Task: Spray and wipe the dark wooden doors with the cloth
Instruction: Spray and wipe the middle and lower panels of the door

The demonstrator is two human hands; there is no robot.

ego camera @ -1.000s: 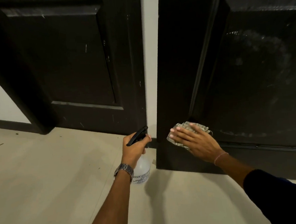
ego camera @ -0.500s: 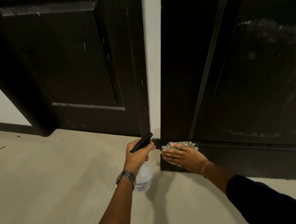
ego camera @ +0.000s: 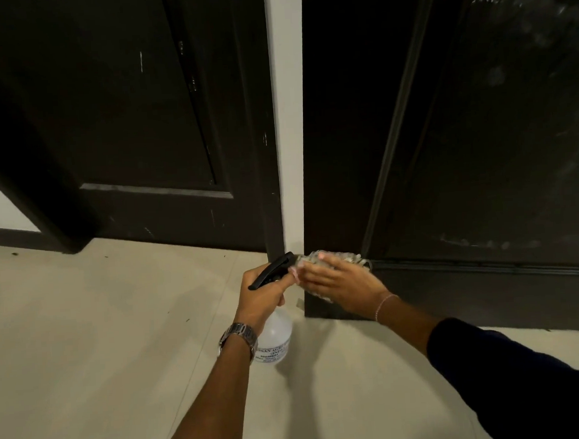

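1. Dark wood is filling most of the view — a left door [ego camera: 133,120] and a right door [ego camera: 479,123], with a strip of white wall [ego camera: 288,117] standing between them.
2. The right hand [ego camera: 339,284] is pressing a pale cloth [ego camera: 331,259] flat against the bottom left corner of the right door, fingers straight and spread over the cloth.
3. The left hand [ego camera: 262,295] is gripping the neck of a spray bottle [ego camera: 275,335], fingers curled round it; the black nozzle [ego camera: 272,269] is pointing toward the cloth and sitting just beside the right fingertips.
4. The bottle's clear body is hanging below the left hand, above the light floor [ego camera: 102,332].
5. Whitish smears are showing on the right door's panel — up high and along its lower edge.
6. A metal watch [ego camera: 237,336] is sitting on the left wrist, a thin bracelet [ego camera: 384,303] on the right, and a dark sleeve [ego camera: 510,368] is covering the right forearm.
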